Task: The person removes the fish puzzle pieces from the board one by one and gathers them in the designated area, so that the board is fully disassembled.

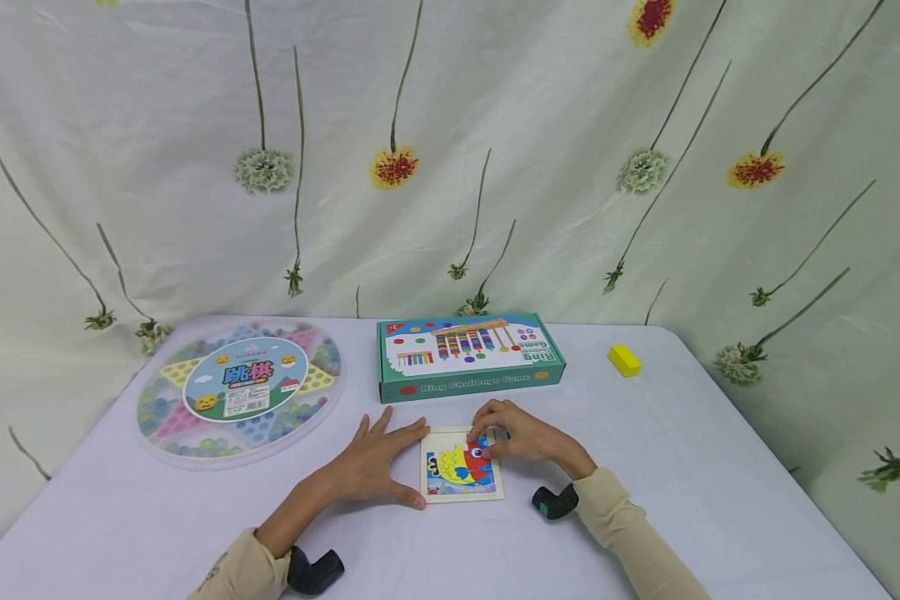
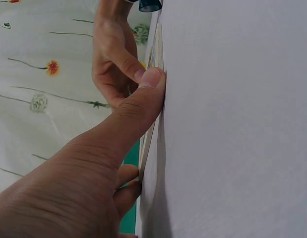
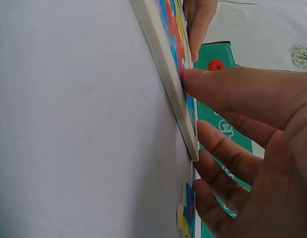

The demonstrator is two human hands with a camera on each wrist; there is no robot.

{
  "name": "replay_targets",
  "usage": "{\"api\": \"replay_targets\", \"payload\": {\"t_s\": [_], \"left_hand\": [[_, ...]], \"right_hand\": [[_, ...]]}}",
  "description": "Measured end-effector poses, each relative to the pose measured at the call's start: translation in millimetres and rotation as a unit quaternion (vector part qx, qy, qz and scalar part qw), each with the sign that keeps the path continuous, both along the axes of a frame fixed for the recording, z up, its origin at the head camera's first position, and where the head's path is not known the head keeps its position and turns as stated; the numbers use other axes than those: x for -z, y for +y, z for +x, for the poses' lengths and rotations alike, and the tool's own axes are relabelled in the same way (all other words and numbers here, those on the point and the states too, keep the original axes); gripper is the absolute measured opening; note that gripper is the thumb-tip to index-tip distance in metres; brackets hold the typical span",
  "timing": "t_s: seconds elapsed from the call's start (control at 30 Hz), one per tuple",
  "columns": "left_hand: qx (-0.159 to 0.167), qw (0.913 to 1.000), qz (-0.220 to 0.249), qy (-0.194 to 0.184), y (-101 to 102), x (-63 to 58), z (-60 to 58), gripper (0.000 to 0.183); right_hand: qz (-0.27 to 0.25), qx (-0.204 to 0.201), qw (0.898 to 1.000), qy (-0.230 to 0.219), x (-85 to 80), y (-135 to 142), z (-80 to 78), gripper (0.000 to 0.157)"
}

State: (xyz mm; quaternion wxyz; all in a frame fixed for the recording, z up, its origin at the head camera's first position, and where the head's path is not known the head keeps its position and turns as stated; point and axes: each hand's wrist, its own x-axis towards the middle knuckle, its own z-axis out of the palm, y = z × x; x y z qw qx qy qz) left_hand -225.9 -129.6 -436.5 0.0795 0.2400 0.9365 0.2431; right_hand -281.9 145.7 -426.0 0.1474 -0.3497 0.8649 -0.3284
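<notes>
A small square wooden puzzle board [image 1: 461,498] with a yellow and red fish picture lies on the table in the head view. My left hand [image 1: 375,458] spreads along its left side, holding it with the thumb at the lower corner and a finger at the upper corner. In the left wrist view, the thumb [image 2: 152,82] rests against the board's edge. My right hand [image 1: 521,432] has thumb and index finger on the red fish-head puzzle piece [image 1: 474,460], pinching it at the upper right. The right wrist view shows the thumb on it; the index fingertip is hidden there.
Behind the hands lies a green Ring Challenge Game box [image 1: 472,387]. A round Chinese checkers set [image 1: 243,379] with marbles is at the left. Toward the back right sits a yellow block [image 1: 624,361]. A flowered cloth [image 1: 540,167] hangs behind the white table.
</notes>
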Motion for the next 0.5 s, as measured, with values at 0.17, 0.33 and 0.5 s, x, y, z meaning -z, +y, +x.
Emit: {"api": "replay_targets", "payload": {"t_s": [0.17,0.33,0.5], "left_hand": [[0.002,1.0,-0.001,0.001,-0.2,-0.1,0.3,0.1],[0.003,1.0,0.0,0.001,-0.3,-0.5,0.4,0.1],[0.003,1.0,0.0,0.002,-0.4,0.0,0.3,0.1]], "right_hand": [[0.001,0.002,1.0,0.0,-0.6,-0.6,0.6,0.022],[-0.005,0.009,1.0,-0.004,-1.6,-2.1,2.6,0.022],[-0.01,0.015,1.0,-0.001,-1.8,-3.0,4.0,0.021]]}}
